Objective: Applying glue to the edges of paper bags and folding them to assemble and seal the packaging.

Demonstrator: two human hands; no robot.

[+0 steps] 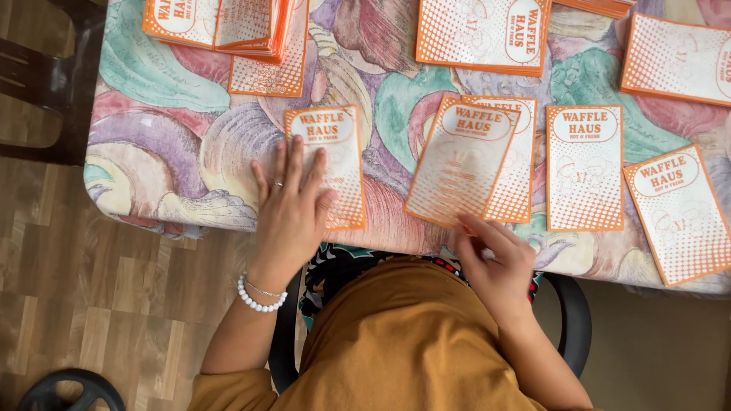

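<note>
Left hand (pixel 292 207) is pressed flat, fingers open, steadying one orange-and-white paper sleeve (pixel 327 164); beside it, the tilted sleeve (pixel 457 160) is pinched by right hand (pixel 495 262).

orange-white card (pixel 335 171) flat on table edge, second card (pixel 457 164) tilted

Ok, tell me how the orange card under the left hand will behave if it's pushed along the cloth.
The card looks thin and flat, so it is probably light and slightly bendy. Under the flat left hand it should slide, though the tablecloth may drag.
</note>
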